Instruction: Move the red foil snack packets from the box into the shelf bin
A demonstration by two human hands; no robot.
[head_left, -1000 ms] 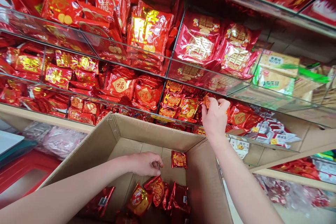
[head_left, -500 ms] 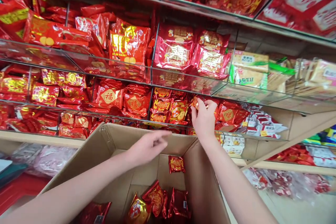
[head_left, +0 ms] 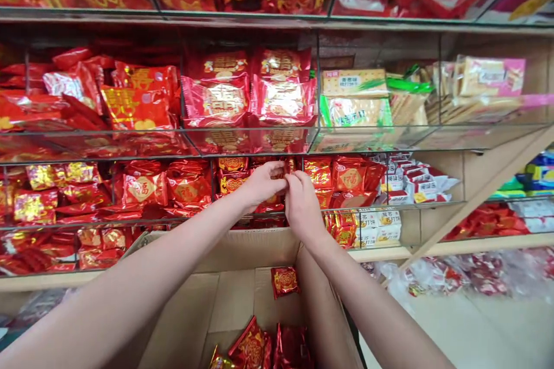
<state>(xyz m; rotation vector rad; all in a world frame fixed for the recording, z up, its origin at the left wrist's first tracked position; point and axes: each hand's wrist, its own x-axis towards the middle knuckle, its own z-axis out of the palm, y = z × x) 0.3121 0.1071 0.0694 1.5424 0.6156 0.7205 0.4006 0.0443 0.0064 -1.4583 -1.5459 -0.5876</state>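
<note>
Both my hands are at the lower shelf row, in the compartment of small red-and-gold snack packets [head_left: 234, 183]. My left hand [head_left: 262, 185] reaches in from the left, its fingers curled towards a small red snack packet [head_left: 290, 165]. From the right, my right hand [head_left: 303, 207] has its fingers closed at the same packet, thumbs nearly touching. Much of the packet is hidden by the fingers. Below my forearms stands an open cardboard box [head_left: 234, 294]. One red packet [head_left: 285, 282] lies near its far wall, with several more red packets [head_left: 253, 346] nearer me.
A clear shelf-front strip [head_left: 251, 141] runs above my hands. Pink-red packets [head_left: 216, 98] and green-edged cracker packs [head_left: 355, 109] fill the row over it. To the right are white packets [head_left: 426, 184] and a slanted wooden panel [head_left: 480, 199]. Plastic-bagged goods [head_left: 485, 277] lie low right.
My left hand has moved up from over the box to the shelf, meeting my right hand. The view has shifted and levelled, so the shelves appear further left.
</note>
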